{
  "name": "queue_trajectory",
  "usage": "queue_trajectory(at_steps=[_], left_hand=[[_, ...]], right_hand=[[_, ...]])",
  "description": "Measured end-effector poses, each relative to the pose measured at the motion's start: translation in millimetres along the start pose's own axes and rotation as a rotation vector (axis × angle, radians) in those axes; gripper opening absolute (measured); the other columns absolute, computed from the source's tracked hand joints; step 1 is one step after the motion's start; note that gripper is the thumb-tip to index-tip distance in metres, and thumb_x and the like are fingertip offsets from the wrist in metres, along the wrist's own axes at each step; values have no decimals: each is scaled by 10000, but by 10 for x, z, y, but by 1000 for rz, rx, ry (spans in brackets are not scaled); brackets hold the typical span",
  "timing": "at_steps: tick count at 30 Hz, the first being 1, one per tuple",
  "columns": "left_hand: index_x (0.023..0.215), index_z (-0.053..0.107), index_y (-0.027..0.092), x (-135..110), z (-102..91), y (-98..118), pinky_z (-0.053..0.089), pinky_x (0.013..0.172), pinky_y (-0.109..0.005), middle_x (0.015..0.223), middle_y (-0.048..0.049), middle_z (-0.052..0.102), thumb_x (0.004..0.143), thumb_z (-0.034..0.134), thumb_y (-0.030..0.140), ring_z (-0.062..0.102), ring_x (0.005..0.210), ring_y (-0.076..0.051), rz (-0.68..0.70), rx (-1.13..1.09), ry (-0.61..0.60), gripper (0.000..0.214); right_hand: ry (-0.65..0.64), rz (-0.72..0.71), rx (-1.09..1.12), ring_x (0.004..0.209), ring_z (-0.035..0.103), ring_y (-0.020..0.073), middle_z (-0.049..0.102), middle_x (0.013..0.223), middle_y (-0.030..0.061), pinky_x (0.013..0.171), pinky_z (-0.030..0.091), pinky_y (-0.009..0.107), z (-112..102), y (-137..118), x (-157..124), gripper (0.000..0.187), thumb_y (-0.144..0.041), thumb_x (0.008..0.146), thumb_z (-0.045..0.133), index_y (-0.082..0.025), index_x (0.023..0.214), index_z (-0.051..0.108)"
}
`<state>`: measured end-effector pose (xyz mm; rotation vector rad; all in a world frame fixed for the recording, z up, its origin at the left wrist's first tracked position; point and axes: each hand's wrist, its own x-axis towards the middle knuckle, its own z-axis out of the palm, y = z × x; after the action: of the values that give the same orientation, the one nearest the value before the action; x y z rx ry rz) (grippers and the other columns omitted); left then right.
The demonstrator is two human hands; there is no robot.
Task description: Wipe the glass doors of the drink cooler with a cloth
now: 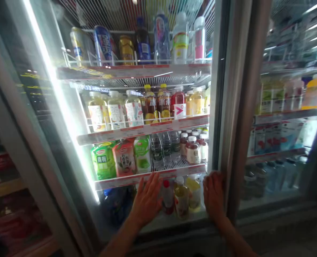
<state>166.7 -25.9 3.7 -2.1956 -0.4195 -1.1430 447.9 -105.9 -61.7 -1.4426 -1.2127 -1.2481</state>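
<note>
My left hand [149,196] is raised in front of the lower shelves of a lit drinks fridge, its fingers stretched out and apart, holding nothing. Its fingertips overlap the front edge of the third shelf [185,172]; whether they touch glass cannot be told. My right hand [214,191] is beside the upright metal door frame [229,142], fingers pointing up and slightly bent, with nothing visible in them. Between my hands, on the bottom level, are a red-capped bottle [168,200], a bottle of yellowish drink [181,200] and another yellow bottle [194,194].
Above are drink pouches [124,157], several tea bottles [157,103] and cans [102,44] on wire shelves. A bright light strip [51,75] runs down the left side. Another fridge section [284,135] stands right. At far left, a shelf [3,189] holds red packages.
</note>
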Motion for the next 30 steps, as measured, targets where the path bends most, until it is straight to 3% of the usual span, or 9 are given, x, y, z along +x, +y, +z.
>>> queue_trajectory(at_steps=[2,7,9,12,14,19,23,25,30], left_hand=[[1382,375,140,45,7,-5,83,1181,-434,1387,-117,488,844,507,357,170,1425,-195,1,-1,-1,595],[1365,391,128,107,35,3,90,1179,-437,1391,-134,478,855,506,332,172,1422,-197,-43,-15,16,561],[1345,415,124,93,31,-8,81,1182,-424,1384,-136,484,861,496,322,168,1421,-190,-38,-4,13,530],[1333,429,135,42,-6,-68,77,1183,-418,1377,-126,494,861,487,317,184,1417,-186,-36,19,4,510],[1353,401,138,10,-45,-128,82,1182,-430,1382,-126,487,863,478,297,218,1408,-190,-42,43,2,522],[1417,296,137,-65,-122,-248,106,1176,-449,1398,-139,465,855,485,237,288,1384,-206,-61,64,-16,602],[1439,251,139,-188,-166,-335,113,1175,-446,1403,-135,461,855,473,222,259,1396,-203,-105,80,3,630],[1442,239,126,-245,-202,-404,120,1172,-450,1400,-146,462,858,471,217,226,1406,-207,-132,102,20,634],[1452,206,143,-304,-302,-559,148,1161,-472,1399,-152,461,875,466,228,226,1405,-216,-183,151,40,639]], right_hand=[[12,21,4,1406,225,293,217,1533,150,1049,370,554,-7,-22,59,620,-178,915,361,-179,1489,127],[118,23,42,1411,208,302,231,1529,146,1074,305,598,10,-159,632,631,-194,911,390,-197,1489,136],[95,-49,60,1418,184,298,240,1527,147,1083,300,589,-8,-251,612,624,-185,906,388,-171,1485,156],[-53,-269,78,1412,221,263,339,1488,132,1106,322,505,-62,-371,420,580,-156,884,423,-159,1448,285],[-109,-356,84,1407,239,247,385,1465,120,1122,307,477,-74,-437,434,555,-152,875,442,-168,1421,343],[5,-210,115,1418,200,263,376,1468,130,1122,267,535,26,-769,751,549,-179,882,415,-160,1424,331],[-104,-399,217,1395,270,223,540,1342,90,1157,237,477,58,-1120,600,436,-139,849,450,-162,1277,529],[-105,-426,237,1392,274,212,581,1292,89,1169,217,458,72,-1225,629,396,-142,847,461,-149,1229,567],[54,-270,211,1421,191,247,509,1362,133,1145,220,518,154,-1430,931,444,-161,857,449,-118,1296,500]])
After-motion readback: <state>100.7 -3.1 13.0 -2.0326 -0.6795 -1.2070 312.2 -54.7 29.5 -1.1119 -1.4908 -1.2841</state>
